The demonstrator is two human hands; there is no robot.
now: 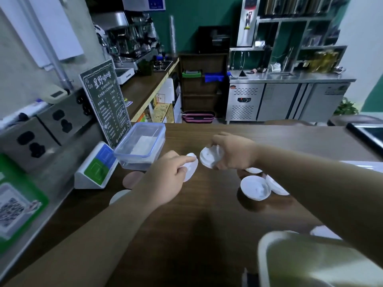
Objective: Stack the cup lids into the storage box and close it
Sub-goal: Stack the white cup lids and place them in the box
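Note:
My left hand (165, 179) holds a white cup lid (191, 167) on edge, just above the brown counter (207, 224). My right hand (234, 151) grips another white lid (209, 159), tilted toward the left one with a small gap between them. Three more white lids lie on the counter to the right: one flat (255, 187), one leaning beside it (275, 186), one partly hidden under my right wrist (253, 170). The clear storage box (139, 149) with a blue-rimmed lid on top stands to the left of my hands.
A menu board (105, 102) and a small blue-green stand (97, 166) sit left of the box. A pale tray edge (310, 259) fills the near right corner, with another white lid (323, 232) behind it. A dark device (366, 133) lies at the far right.

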